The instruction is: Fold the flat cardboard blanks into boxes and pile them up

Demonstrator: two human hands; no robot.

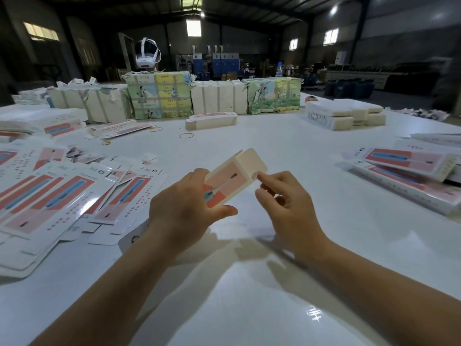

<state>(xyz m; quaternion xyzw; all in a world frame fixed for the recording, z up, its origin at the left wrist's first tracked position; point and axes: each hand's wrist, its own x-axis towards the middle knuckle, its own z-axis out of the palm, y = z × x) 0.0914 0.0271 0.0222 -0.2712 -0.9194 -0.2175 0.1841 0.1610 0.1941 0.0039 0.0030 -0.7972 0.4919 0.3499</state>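
Fingers of the left hand (183, 208) grip a half-folded box (230, 181) at frame centre. Right hand (287, 206) fingers pinch its end flap (252, 162).

The left hand (184, 206) covers the box's (229, 182) near end; blanks (45, 196) run off the left edge.
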